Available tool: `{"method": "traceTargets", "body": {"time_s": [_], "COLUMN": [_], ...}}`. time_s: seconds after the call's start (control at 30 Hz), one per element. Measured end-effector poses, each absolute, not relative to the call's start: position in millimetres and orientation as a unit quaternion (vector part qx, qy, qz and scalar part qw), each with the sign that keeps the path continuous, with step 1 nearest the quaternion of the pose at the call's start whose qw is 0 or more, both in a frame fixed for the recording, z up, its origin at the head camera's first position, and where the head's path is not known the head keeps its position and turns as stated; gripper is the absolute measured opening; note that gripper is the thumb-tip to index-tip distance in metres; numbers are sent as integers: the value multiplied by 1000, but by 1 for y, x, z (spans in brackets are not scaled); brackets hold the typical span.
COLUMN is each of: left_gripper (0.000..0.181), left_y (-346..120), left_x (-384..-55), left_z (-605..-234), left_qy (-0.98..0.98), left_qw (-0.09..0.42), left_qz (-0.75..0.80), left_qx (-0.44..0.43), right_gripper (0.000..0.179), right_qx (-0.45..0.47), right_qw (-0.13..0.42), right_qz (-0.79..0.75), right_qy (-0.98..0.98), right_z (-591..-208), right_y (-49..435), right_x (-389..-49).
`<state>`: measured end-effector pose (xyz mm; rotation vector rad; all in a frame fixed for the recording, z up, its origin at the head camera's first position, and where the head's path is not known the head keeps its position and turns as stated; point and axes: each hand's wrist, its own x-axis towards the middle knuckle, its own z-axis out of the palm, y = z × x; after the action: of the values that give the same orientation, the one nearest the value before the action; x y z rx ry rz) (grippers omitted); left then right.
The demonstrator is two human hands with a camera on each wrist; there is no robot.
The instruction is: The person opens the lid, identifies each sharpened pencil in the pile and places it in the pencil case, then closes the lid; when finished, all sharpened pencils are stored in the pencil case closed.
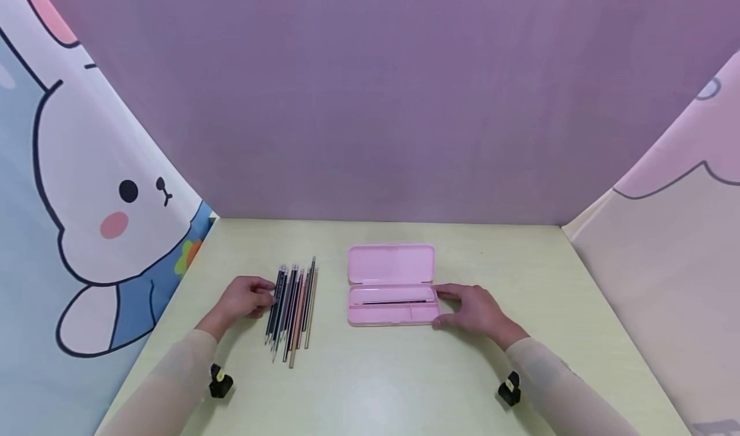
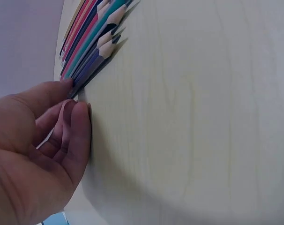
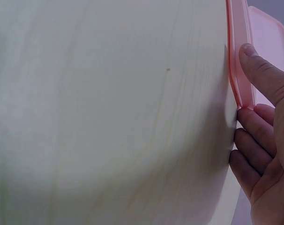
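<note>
A bundle of pencils (image 1: pixel 298 311), dark ones with a few tan and reddish ones, lies on the left half of the table. My left hand (image 1: pixel 247 296) is at its left side, thumb and forefinger pinching the end of the outermost pencil (image 2: pixel 89 67). Sharpened tips of several pencils show in the left wrist view. A pink pencil case (image 1: pixel 391 264) lies unfolded to the right of the bundle, one dark pencil (image 1: pixel 399 302) inside its lower half. My right hand (image 1: pixel 475 307) grips the case's right end, thumb (image 3: pixel 264 70) at the front corner and forefinger near the hinge.
The pale wood-grain table (image 1: pixel 370 378) ends at a purple panel (image 1: pixel 393 102) behind. A rabbit-print sheet (image 1: pixel 87 198) stands on the left and a pink-and-cream sheet (image 1: pixel 665 262) on the right. A small black device (image 1: pixel 221 383) is on the left wrist, another (image 1: pixel 510 390) on the right.
</note>
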<state>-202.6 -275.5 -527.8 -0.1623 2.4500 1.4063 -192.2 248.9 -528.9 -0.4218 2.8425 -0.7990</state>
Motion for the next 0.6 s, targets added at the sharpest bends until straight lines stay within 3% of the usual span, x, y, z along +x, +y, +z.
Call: {"method": "traceTargets", "body": {"time_s": [0.6], "left_gripper": [37], "left_y": [-263], "left_x": [-213], "left_z": [-518], "left_qy": [927], "left_qw": [127], "left_qz": [348], "left_qx": [-61], "right_gripper": [81], "right_qx": [-145], "right_qw": [78], "right_qz": [-270], "right_qy": [949], "right_z": [-537], "right_y": [252], "right_x": [-196]}}
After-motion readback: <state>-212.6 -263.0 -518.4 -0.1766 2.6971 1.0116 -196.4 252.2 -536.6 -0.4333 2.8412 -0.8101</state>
